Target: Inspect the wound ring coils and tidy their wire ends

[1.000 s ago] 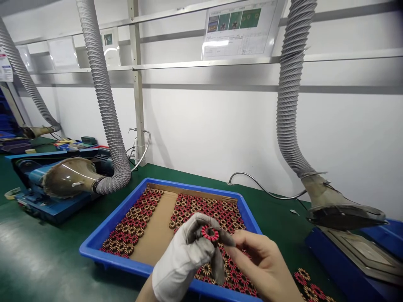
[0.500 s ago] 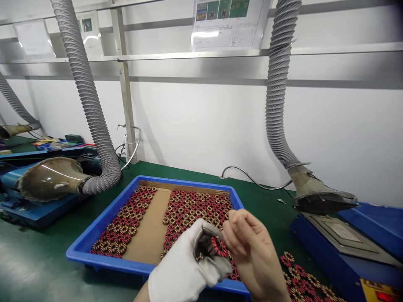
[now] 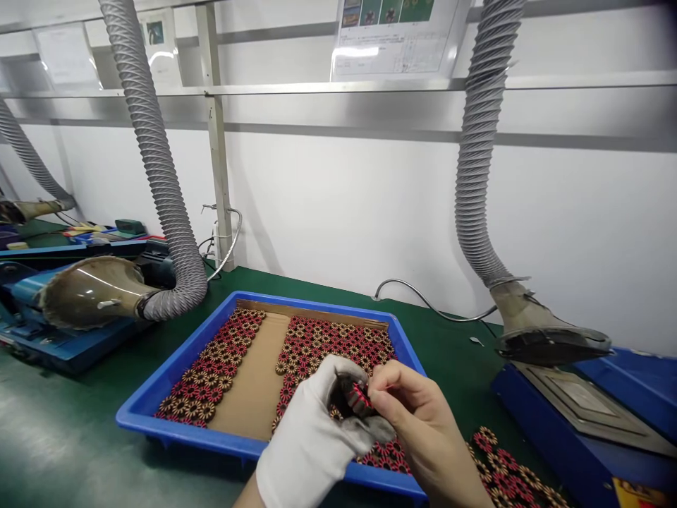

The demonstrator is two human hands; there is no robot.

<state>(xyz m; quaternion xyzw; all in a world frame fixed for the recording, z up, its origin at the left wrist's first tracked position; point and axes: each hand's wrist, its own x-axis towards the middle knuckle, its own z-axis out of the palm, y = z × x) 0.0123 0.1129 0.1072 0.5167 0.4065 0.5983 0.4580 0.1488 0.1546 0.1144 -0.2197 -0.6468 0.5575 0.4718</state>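
Observation:
My left hand [image 3: 322, 430], in a white glove with dark, soiled fingertips, is curled around a small red-and-dark wound ring [image 3: 360, 399] above the front of a blue tray [image 3: 185, 439]. Bare, my right hand [image 3: 417, 416] has its thumb and index finger pinched at the ring's right edge. Whether a wire end sits between those fingertips is too small to tell. Below the hands, the tray holds rows of red and tan wound rings [image 3: 322, 346] on brown cardboard [image 3: 246, 398].
More rings [image 3: 508, 473] lie on the green table [image 3: 444, 346] at the lower right, beside a blue machine [image 3: 560, 430]. Exhaust hoods hang at the right [image 3: 550, 339] and left [image 3: 89, 293]. A blue machine stands under the left hood.
My right hand has lowered and turned, bringing its fingertips onto the ring in my left hand. The view has shifted slightly, so the background sits a little further right.

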